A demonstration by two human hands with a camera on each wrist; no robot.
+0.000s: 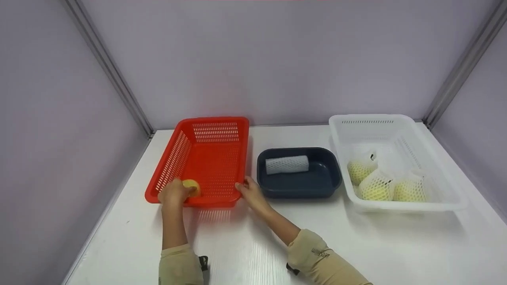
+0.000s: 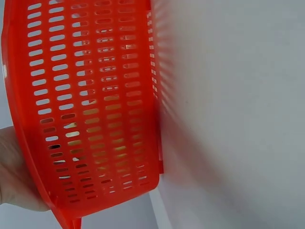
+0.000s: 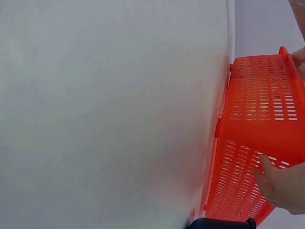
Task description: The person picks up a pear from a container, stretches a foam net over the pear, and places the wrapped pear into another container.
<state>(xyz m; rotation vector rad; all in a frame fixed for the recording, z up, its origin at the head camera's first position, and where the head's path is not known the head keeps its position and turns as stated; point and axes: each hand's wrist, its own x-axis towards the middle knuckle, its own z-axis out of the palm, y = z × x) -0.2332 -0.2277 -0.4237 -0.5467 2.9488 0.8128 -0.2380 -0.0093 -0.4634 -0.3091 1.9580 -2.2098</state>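
In the head view, my left hand reaches over the front left corner of the red basket and holds a yellow pear low inside it. My right hand grips the basket's right rim near the front corner, thumb over the edge. In the right wrist view the fingers lie against the outer wall. Through the slots in the left wrist view, the yellow of the pear shows, while part of the left hand appears beyond the rim and its fingertips are hidden.
Right of the red basket, a dark blue tub holds a rolled white foam net. Farther right stands a white basket with 3 netted yellow pears. Pale wall panels enclose the white table.
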